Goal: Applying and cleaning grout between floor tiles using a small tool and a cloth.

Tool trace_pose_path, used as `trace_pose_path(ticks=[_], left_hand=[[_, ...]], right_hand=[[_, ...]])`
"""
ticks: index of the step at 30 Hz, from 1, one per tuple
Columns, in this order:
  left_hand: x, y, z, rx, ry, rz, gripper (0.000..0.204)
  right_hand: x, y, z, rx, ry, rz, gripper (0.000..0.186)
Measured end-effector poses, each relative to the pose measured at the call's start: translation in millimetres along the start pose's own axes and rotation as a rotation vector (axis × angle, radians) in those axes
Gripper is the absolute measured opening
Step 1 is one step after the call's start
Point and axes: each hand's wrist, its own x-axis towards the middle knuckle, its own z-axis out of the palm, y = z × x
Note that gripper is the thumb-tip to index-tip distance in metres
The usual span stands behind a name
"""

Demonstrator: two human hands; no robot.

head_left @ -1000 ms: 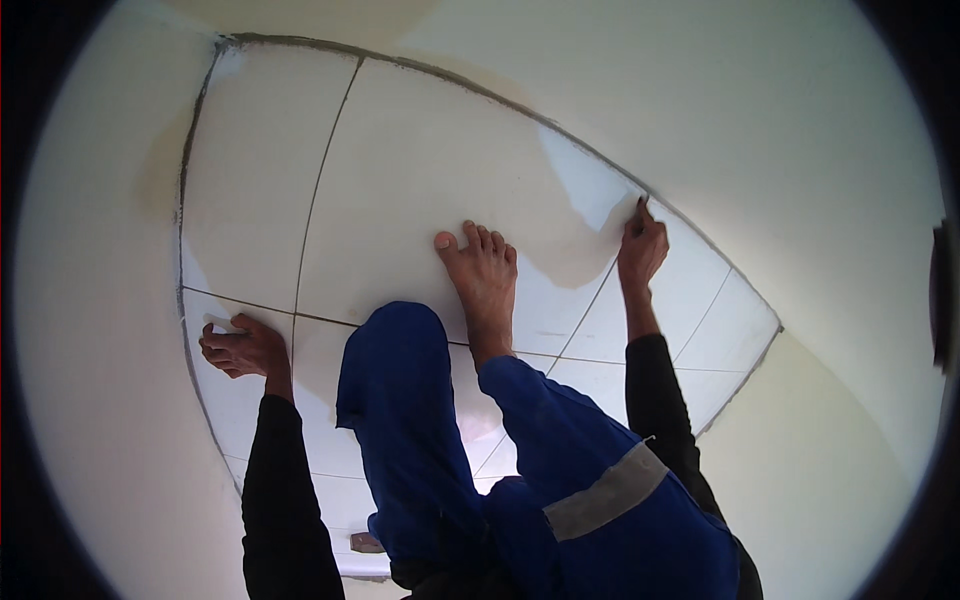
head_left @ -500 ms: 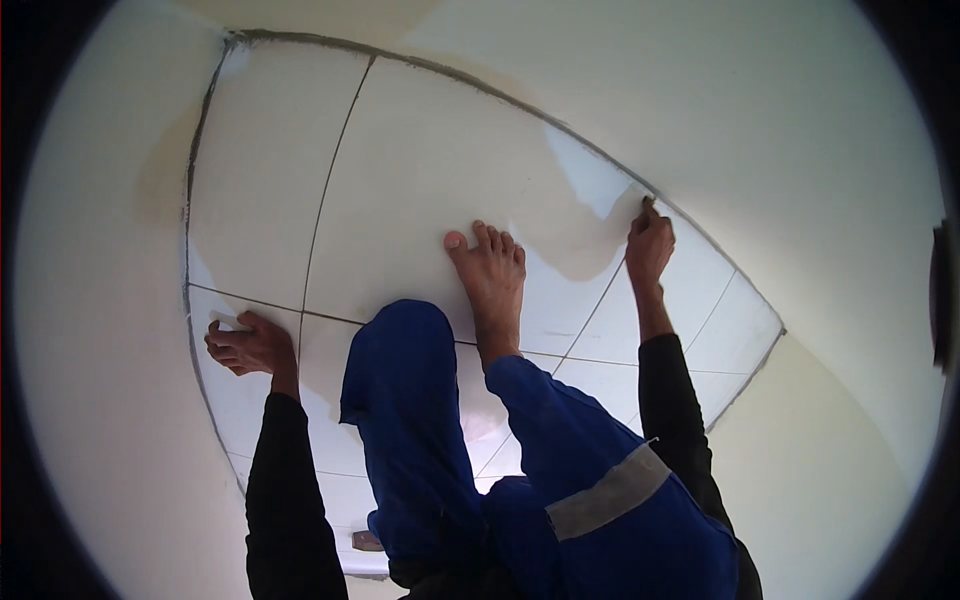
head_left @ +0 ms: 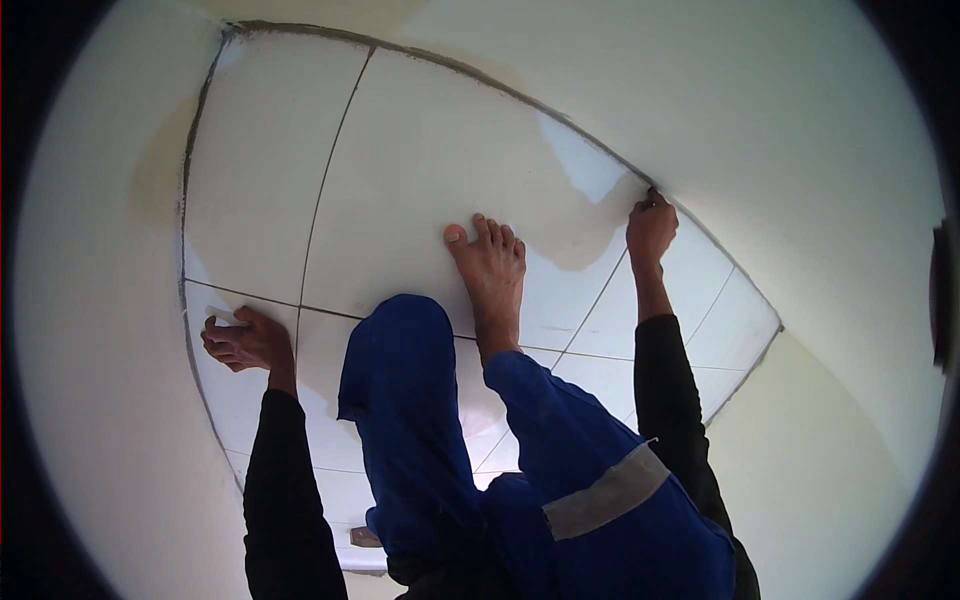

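Large white floor tiles (head_left: 420, 170) meet a pale wall (head_left: 780, 130) along a dark, rough joint (head_left: 560, 115). At this joint, on the right, my right hand (head_left: 651, 230) presses its fingertips into the corner. Its fingers are curled closed, and whatever they hold, if anything, is hidden. My left hand (head_left: 247, 340) rests on a tile by the left wall (head_left: 100, 250), thumb and bent fingers apart, holding nothing. Thin dark lines (head_left: 327, 180) run between the tiles.
My bare foot (head_left: 495, 275) stands on the tiles between my hands, beside my bent knee in blue trousers (head_left: 400, 370). A small brown object (head_left: 366, 537) lies low behind my leg. Some dark thing (head_left: 940, 300) shows at the far right edge.
My right hand has moved slightly up and away along the joint, its fingertips now in the corner. My left hand stays in place on the tile; the view has shifted slightly.
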Motion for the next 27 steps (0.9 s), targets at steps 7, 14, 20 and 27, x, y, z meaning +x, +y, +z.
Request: trace_pose_path(ticks=[7,14,20,27], left_hand=[[0.7,-7.7,0.8,0.028,-0.006,-0.013,0.052],[0.6,-5.0,-0.5,0.034,-0.02,-0.02,0.052],[2.5,-10.2,0.9,0.026,-0.002,-0.013,0.052],[0.2,-7.5,2.7,0.039,0.0,-0.005,0.054]], right_hand=[[-12.2,-24.7,-12.0,0.027,0.046,0.023,0.042],[-7.9,43.8,-20.1,-0.058,0.105,-0.079,0.044],[-20.0,45.2,-5.5,0.0,0.116,-0.235,0.046],[-13.3,56.4,-7.7,-0.081,0.118,-0.132,0.047]])
